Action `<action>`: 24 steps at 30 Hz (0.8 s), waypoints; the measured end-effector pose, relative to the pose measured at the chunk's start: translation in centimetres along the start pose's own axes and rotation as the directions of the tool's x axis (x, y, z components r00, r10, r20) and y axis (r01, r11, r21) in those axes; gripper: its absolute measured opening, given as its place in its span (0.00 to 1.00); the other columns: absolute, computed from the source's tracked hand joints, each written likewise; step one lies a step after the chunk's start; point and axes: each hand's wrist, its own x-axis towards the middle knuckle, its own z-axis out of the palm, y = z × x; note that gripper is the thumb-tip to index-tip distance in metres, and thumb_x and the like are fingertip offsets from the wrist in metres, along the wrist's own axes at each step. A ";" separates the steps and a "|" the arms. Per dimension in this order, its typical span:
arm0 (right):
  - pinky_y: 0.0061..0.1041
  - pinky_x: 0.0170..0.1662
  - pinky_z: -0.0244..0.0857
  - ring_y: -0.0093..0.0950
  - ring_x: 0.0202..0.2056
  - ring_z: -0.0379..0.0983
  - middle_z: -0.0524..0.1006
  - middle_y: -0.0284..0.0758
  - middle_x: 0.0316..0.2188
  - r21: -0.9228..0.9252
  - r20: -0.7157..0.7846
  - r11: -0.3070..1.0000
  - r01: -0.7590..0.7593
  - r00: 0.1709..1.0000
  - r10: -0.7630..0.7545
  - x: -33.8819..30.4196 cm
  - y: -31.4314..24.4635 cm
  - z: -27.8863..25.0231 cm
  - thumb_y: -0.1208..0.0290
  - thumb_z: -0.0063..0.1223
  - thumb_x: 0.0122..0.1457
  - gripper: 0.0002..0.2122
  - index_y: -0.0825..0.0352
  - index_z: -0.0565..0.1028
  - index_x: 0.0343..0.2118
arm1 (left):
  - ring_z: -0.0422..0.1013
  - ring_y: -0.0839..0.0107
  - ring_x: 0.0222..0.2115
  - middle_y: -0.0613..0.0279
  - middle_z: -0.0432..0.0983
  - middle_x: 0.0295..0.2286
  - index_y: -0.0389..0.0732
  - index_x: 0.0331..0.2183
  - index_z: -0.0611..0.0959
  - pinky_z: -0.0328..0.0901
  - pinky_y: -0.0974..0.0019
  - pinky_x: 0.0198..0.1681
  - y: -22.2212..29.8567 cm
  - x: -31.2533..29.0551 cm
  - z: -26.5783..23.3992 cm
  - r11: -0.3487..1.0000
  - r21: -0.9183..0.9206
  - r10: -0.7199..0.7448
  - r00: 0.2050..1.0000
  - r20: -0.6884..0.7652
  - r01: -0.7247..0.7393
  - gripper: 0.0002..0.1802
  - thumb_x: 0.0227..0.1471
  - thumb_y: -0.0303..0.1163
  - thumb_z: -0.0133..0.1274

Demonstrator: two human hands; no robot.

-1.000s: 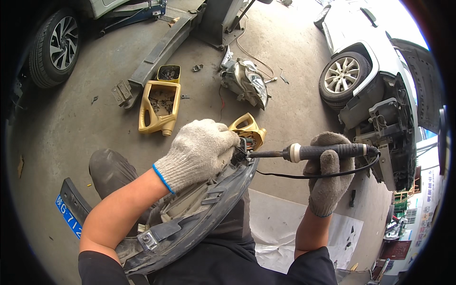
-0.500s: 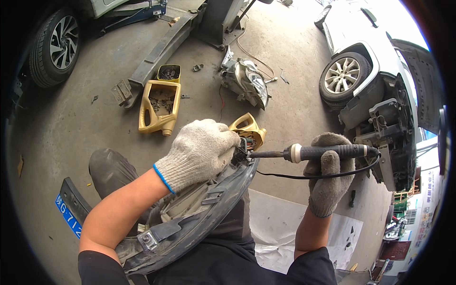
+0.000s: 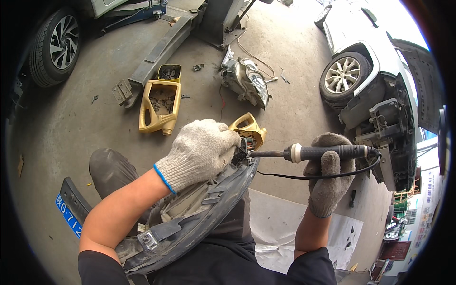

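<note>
Across my lap lies a dark, dusty car bumper [image 3: 209,218], its inner side facing up. My left hand [image 3: 202,149], in a knitted glove with a blue cuff, is closed at the bumper's far end; its fingertips are partly hidden, and what they grip, if anything, I cannot make out. My right hand [image 3: 331,173], gloved too, is wrapped round a soldering iron [image 3: 313,153] with a black handle and a pale collar. The iron points left, its tip at the bumper's end by my left fingertips. A black cord [image 3: 304,177] loops back from its handle.
Beyond my hands stands a cut-open gold jug [image 3: 256,130] with small parts inside. Another cut gold jug [image 3: 171,121] lies farther left, and a headlight [image 3: 247,83] rests on the floor. White sheeting [image 3: 280,221] spreads at my right. A white car [image 3: 351,42] stands at the far right.
</note>
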 end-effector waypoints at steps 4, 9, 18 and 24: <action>0.15 0.22 0.66 0.19 0.21 0.72 0.79 0.41 0.32 -0.004 -0.012 1.000 0.000 1.000 0.000 0.0 -0.1 0.2 0.62 0.65 0.59 0.22 0.75 0.73 0.46 | 0.76 0.56 0.33 0.58 0.79 0.28 0.43 0.33 0.86 0.70 0.54 0.38 -0.1 0.0 -0.1 1.000 -0.004 -0.017 0.999 0.032 0.017 0.09 0.49 0.33 0.57; 0.15 0.22 0.66 0.19 0.21 0.73 0.79 0.41 0.32 -0.004 -0.015 1.000 0.007 1.000 -0.007 -0.1 0.0 0.1 0.61 0.65 0.58 0.22 0.75 0.73 0.46 | 0.76 0.55 0.33 0.58 0.80 0.29 0.43 0.34 0.86 0.70 0.54 0.39 0.0 0.1 -0.1 0.999 -0.018 -0.034 0.998 0.050 0.035 0.09 0.49 0.33 0.57; 0.15 0.21 0.66 0.18 0.20 0.72 0.79 0.41 0.33 -0.006 -0.014 1.000 0.013 1.000 -0.013 0.0 0.1 0.1 0.60 0.65 0.58 0.23 0.75 0.73 0.46 | 0.76 0.55 0.33 0.57 0.80 0.28 0.42 0.33 0.86 0.71 0.54 0.39 -0.1 0.0 0.1 0.999 -0.024 -0.035 0.998 0.052 0.036 0.09 0.49 0.33 0.57; 0.14 0.21 0.65 0.18 0.20 0.72 0.79 0.41 0.33 -0.005 -0.016 1.000 0.008 1.000 -0.008 0.0 0.1 0.1 0.59 0.66 0.58 0.23 0.75 0.73 0.46 | 0.77 0.55 0.33 0.56 0.80 0.28 0.41 0.33 0.85 0.71 0.53 0.38 -0.2 0.1 0.1 0.997 -0.058 -0.041 0.998 0.053 0.044 0.09 0.49 0.33 0.56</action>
